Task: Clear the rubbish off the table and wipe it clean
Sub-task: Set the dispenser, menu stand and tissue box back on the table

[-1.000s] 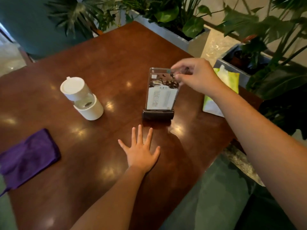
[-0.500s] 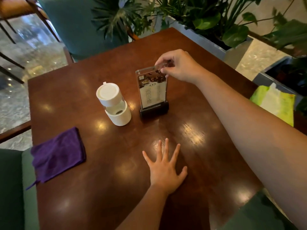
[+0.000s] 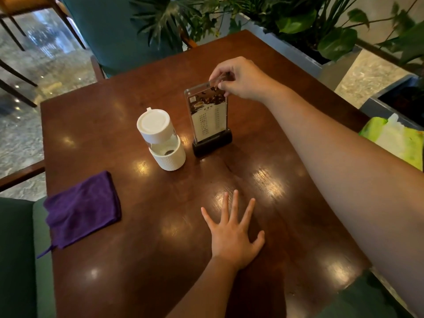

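Since 1 second ago, the acrylic menu stand (image 3: 207,119) has travelled from the table's right side, near the green tissue pack (image 3: 400,140), to the middle of the table, where it now stands just right of the white dispenser (image 3: 161,140). Compared with half a second ago, its place beside the dispenser is unchanged.

At this moment the right hand (image 3: 241,79) reaches across the dark wooden table (image 3: 286,237) and pinches the stand's top right corner between thumb and curled fingers (image 3: 221,73). The stand sits upright in its black base, a printed menu card facing the camera.

Nearer the camera, the left hand (image 3: 234,235) lies flat on the tabletop, palm down, its fingers spread wide and holding nothing. It is well apart from both the stand and the dispenser.

On the table's left edge, a folded purple cloth (image 3: 82,208) lies partly over the rim, a loose thread trailing off it. It is well apart from either hand.

The tissue pack shows at the far right, partly hidden behind the right forearm; whether it rests on the table or beside it cannot be told.

Potted plants (image 3: 305,21) line the table's far side, and a green upholstered chair (image 3: 110,31) stands behind the far left corner.
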A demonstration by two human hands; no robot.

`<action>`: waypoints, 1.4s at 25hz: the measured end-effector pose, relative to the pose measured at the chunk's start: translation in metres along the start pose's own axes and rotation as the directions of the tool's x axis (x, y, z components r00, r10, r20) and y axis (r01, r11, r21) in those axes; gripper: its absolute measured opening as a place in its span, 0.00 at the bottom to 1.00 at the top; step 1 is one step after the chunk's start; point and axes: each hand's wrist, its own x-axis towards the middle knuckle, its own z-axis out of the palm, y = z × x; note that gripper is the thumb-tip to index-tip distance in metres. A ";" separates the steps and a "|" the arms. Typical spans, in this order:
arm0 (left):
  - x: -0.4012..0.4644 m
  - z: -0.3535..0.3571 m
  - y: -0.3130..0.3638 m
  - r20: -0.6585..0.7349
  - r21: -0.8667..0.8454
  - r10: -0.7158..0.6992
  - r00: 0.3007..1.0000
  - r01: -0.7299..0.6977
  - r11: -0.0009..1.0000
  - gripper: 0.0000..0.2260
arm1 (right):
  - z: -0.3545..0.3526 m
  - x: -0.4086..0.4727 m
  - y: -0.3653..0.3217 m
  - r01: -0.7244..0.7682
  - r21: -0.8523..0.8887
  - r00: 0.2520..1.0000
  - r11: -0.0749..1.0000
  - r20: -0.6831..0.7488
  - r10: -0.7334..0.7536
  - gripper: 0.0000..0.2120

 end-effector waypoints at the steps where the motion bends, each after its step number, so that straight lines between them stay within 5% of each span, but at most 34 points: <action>1: 0.000 0.000 0.000 -0.003 -0.003 -0.002 1.000 0.002 1.000 0.32 | -0.001 0.002 0.000 0.000 -0.005 1.000 1.000 0.003 0.000 0.11; 20: -0.001 -0.003 0.000 -0.037 -0.035 0.007 0.999 -0.008 0.999 0.32 | 0.005 -0.015 0.001 -0.026 0.001 0.999 1.000 -0.032 0.026 0.10; 23: -0.002 -0.003 0.001 -0.045 -0.029 0.008 0.999 -0.010 1.000 0.31 | 0.007 -0.017 0.002 -0.021 -0.026 0.998 0.999 -0.060 0.019 0.16; 27: -0.001 -0.001 0.000 -0.028 -0.026 0.002 1.000 -0.003 1.000 0.31 | 0.004 -0.030 0.005 -0.046 -0.107 0.994 0.993 -0.103 0.035 0.29; 33: -0.001 -0.005 0.001 0.063 0.035 0.001 0.998 -0.003 0.999 0.32 | -0.017 -0.137 0.032 -0.202 -0.449 0.977 0.871 -0.149 0.150 0.22; 35: 0.002 -0.008 0.002 0.093 0.025 0.000 0.996 -0.002 1.000 0.33 | -0.024 -0.183 0.046 -0.350 -0.524 0.932 0.776 -0.274 0.236 0.21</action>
